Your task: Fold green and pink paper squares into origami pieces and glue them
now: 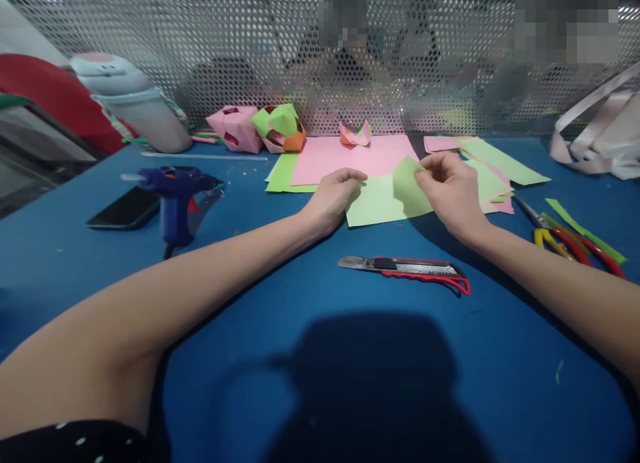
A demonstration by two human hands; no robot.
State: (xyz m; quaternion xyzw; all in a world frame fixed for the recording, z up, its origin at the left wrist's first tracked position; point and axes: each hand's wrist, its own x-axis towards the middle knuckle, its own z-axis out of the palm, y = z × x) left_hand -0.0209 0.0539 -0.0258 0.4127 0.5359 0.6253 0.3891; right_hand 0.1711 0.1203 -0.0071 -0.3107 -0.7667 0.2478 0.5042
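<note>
"What's nearest you?"
"A cutter [410, 269], flat on the tabletop [230, 369]."
"And your grip?"
"Just past it, my right hand [453, 191] pinches raised green paper [406, 184]; my left hand [334, 197] rests, loosely open, at the paper's left edge."
"Beyond?"
"Pink paper [325, 161], flat."

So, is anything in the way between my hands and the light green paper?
Nothing visible. Your right hand pinches a raised piece of the light green paper, and your left hand rests at its left edge. The red-handled utility knife lies nearer you, apart from the paper.
</note>
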